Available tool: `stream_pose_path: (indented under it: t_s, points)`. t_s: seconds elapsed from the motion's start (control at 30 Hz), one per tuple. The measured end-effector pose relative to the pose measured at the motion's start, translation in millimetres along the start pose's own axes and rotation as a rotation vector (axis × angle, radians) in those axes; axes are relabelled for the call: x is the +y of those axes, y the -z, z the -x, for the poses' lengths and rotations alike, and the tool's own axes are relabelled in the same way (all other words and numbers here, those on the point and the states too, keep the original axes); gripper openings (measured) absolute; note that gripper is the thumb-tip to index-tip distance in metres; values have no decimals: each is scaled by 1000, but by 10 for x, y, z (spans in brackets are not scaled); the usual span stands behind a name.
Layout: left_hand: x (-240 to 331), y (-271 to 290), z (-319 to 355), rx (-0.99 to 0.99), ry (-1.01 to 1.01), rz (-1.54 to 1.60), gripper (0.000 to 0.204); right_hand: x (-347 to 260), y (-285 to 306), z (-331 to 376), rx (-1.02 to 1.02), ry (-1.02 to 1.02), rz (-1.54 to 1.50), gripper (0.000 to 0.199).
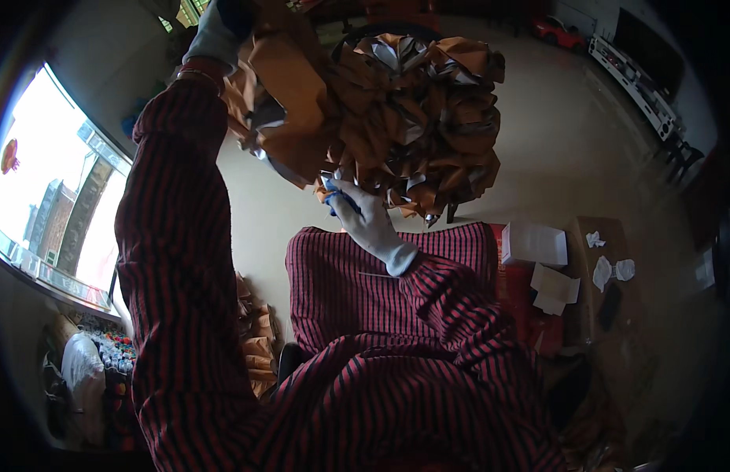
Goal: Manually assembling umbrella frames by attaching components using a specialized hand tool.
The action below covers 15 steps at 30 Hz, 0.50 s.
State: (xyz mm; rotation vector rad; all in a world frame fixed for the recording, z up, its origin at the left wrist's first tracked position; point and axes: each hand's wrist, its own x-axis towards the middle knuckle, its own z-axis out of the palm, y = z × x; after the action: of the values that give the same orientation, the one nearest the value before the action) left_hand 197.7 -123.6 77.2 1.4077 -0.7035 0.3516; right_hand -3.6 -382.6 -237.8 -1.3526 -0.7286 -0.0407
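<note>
A big heap of crumpled brown paper pieces (428, 118) with pale insides rises in front of me at the top. My left hand (217, 38), in a white glove with a dark blue palm, is raised at the upper left beside a large flap of brown paper (285, 79); its fingertips are lost in shadow. Lower down, my right hand (365, 219) wears a similar glove. Its fingers are closed on a small edge of brown paper at the flap's lower end. A thin pale strip (378, 274) lies by the right cuff.
Striped cloth (388, 252) covers my lap. Folded brown paper (259, 346) is stacked low at the left. To the right stand an open white box (536, 244) and a cardboard carton (609, 307) with white scraps on it. A bright window (54, 189) is at the left.
</note>
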Motion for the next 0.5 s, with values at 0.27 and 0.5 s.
stream_pose_path:
  t_s: [0.27, 0.5]
  points:
    - [361, -462, 430, -388, 204, 364, 26, -970, -1025, 199, -474, 43, -286, 44]
    - [496, -1004, 902, -655, 4, 486, 19, -1257, -981, 146, -163, -271, -993, 34]
